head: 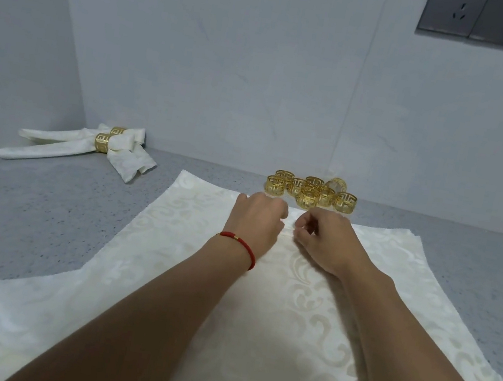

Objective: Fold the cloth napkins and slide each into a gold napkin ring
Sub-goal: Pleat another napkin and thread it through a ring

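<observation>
While both hands are working near the far edge of the top napkin [309, 298], I am judging the cloth as light, soft and limp — it will sag unless pinched at an edge or a crease. My left hand [258, 221] and right hand [324, 241] are sitting close together, fingers curled and pinching a small ridge of fabric between them. That napkin is lying flat on a stack on the grey counter [41, 216], reaching back under my forearms. Loose gold rings [309, 191] are clustered just beyond my knuckles — hard, smooth, likely to roll. Two finished napkins [85, 147] are lying well off to the left
</observation>
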